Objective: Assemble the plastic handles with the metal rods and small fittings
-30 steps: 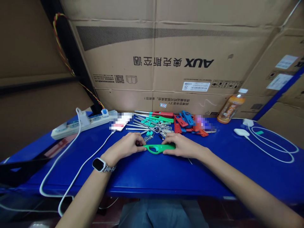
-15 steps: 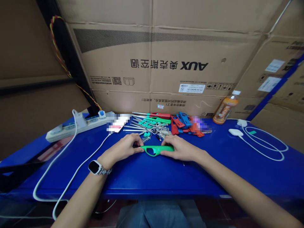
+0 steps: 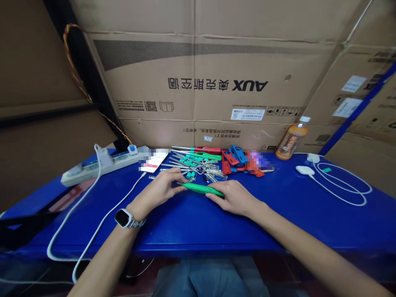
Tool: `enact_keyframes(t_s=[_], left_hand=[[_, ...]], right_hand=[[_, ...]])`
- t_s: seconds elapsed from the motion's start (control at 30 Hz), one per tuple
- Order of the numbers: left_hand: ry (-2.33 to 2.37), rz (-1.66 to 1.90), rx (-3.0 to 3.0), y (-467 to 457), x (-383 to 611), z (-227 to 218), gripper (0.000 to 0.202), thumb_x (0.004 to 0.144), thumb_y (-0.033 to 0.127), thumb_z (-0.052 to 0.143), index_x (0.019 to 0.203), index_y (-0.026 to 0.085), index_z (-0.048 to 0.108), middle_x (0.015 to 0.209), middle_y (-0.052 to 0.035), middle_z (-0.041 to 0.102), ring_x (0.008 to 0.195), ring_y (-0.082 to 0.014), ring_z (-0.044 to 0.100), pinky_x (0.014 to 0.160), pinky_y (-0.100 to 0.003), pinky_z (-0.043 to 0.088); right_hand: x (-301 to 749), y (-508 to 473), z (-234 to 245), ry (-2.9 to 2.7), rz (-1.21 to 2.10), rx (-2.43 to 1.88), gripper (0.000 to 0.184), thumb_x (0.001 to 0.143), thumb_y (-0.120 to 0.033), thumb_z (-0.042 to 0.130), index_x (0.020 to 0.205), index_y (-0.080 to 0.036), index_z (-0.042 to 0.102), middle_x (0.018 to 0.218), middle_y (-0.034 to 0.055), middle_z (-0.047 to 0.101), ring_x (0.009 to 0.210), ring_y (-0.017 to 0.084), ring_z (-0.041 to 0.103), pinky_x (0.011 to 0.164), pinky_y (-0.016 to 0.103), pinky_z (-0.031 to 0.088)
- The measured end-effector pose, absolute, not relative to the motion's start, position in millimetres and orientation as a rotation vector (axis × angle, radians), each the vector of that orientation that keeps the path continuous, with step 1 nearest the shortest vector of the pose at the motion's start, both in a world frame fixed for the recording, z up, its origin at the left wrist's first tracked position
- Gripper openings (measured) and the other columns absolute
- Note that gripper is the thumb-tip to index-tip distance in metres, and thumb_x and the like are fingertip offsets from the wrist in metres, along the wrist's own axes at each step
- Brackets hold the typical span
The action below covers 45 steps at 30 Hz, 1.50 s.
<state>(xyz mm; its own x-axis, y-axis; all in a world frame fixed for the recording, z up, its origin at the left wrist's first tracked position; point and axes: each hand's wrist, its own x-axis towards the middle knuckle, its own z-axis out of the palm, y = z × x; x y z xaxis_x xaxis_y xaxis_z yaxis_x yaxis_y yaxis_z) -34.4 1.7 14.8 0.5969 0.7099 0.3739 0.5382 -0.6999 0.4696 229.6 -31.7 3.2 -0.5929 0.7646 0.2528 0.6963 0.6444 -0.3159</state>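
A green stick lighter [image 3: 199, 188] is held level above the table between my two hands, its narrow edge turned up. My left hand [image 3: 165, 186] pinches its left end between thumb and fingers. Around the right end of its handle, my right hand [image 3: 236, 197] is closed. Just beyond the hands lies a pile of lighter parts: metal tubes [image 3: 176, 164], teal pieces and clear inner parts. A red stick lighter [image 3: 208, 150] and another green lighter [image 3: 210, 157] lie at the back of the pile. Red handle shells [image 3: 229, 159] and blue handle shells [image 3: 239, 154] are to its right.
A phone [image 3: 156, 160] and a white power strip [image 3: 105, 165] lie on the left, with white cables trailing over the table's front edge. An orange drink bottle [image 3: 291, 140] stands at the back right near a white charger [image 3: 305, 170]. Cardboard [image 3: 216, 57] walls the back.
The green lighter has been rolled so that its trigger opening no longer shows. Its left end is now slightly higher, and my left hand has risen a little with it.
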Motion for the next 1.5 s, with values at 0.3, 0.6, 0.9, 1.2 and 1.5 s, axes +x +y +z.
enact_keyframes(t_s=[0.3, 0.6, 0.9, 1.2, 1.5], left_hand=[[1.260, 1.171, 2.724, 5, -20, 35, 0.019, 0.090, 0.029, 0.063, 0.108, 0.024, 0.066, 0.115, -0.0079, 0.062, 0.112, -0.0274, 0.053, 0.099, -0.044, 0.038], [1.002, 1.250, 1.484, 16, 21, 27, 0.039, 0.084, 0.053, 0.064, 0.092, 0.015, 0.066, 0.086, -0.0058, 0.070, 0.077, -0.0170, 0.065, 0.075, -0.031, 0.052], [0.714, 1.234, 1.050, 25, 33, 28, 0.032, 0.085, 0.045, 0.067, 0.094, 0.015, 0.064, 0.092, -0.0083, 0.074, 0.081, -0.0183, 0.070, 0.071, -0.028, 0.056], [0.797, 1.341, 1.215, 35, 5, 24, 0.032, 0.079, 0.046, 0.070, 0.082, 0.019, 0.053, 0.064, 0.0041, 0.058, 0.053, -0.0122, 0.061, 0.046, -0.021, 0.050], [1.150, 1.237, 1.865, 41, -23, 18, 0.032, 0.089, 0.050, 0.056, 0.084, 0.018, 0.056, 0.065, 0.0017, 0.060, 0.041, -0.0085, 0.051, 0.040, -0.020, 0.037]], right_hand=[[229, -28, 0, -2.249, 0.228, -1.313, 0.034, 0.099, -0.043, 0.042, 0.083, -0.019, 0.060, 0.070, 0.0029, 0.066, 0.063, 0.017, 0.060, 0.058, 0.026, 0.029], [212, -30, -5, -1.982, 0.528, -1.301, 0.044, 0.101, -0.053, 0.027, 0.087, -0.021, 0.054, 0.070, 0.0026, 0.062, 0.066, 0.018, 0.059, 0.061, 0.027, 0.039], [186, -25, -1, -2.069, 0.515, -1.393, 0.043, 0.103, -0.049, 0.021, 0.107, -0.021, 0.054, 0.080, 0.0043, 0.067, 0.072, 0.021, 0.062, 0.063, 0.029, 0.037], [173, 13, 21, -2.264, 0.407, -1.376, 0.055, 0.102, -0.054, 0.027, 0.082, -0.021, 0.065, 0.067, 0.0006, 0.065, 0.072, 0.017, 0.062, 0.066, 0.027, 0.037], [162, 46, 20, -2.570, -0.043, -1.454, 0.026, 0.085, -0.042, 0.062, 0.095, -0.020, 0.071, 0.103, 0.0116, 0.065, 0.100, 0.027, 0.058, 0.076, 0.033, 0.045]])
